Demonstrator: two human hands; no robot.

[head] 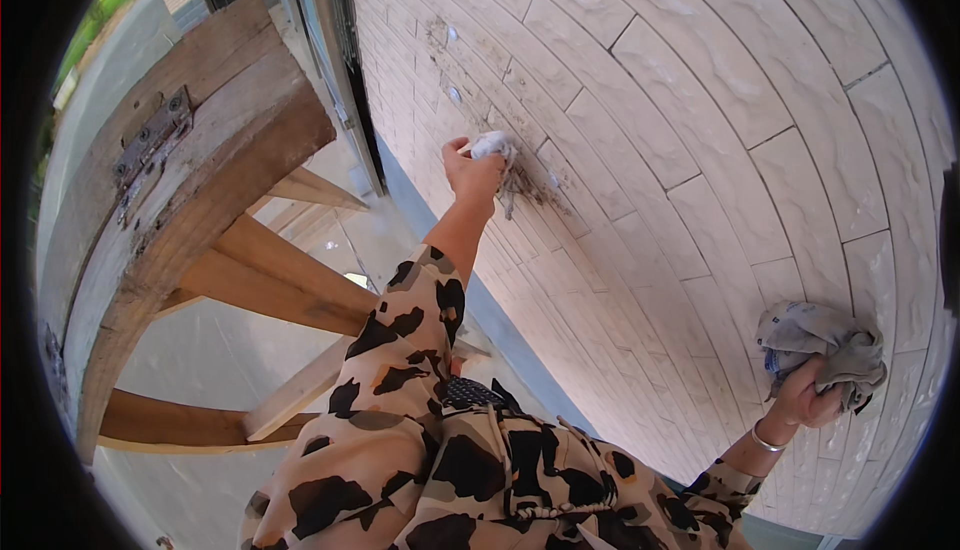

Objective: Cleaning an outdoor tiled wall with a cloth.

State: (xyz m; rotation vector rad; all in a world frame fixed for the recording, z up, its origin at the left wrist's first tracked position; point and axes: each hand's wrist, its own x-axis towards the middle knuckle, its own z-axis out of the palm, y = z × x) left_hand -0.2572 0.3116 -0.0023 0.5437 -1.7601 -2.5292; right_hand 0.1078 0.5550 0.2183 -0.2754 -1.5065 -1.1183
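Note:
A crumpled whitish cloth (493, 145) is held in the fingers of my left hand (472, 173), close against the tiled wall (660, 130). Dark brown dirt marks (532, 186) show on the tiles beside and below that hand, and more specks lie above it. Several small pale spots dot the stained area. At the lower right my right hand (808, 396) grips a bunched grey cloth (817, 340) with a blue part, next to the wall. The cloths hide some of the fingertips.
On the left stands a worn wooden trestle or bench (225, 145) with a rusty metal hinge (154, 134) on its top and wooden legs below. Behind it is a door or window frame (334, 77). A bluish strip (510, 325) runs along the wall's base by the pale floor (217, 355).

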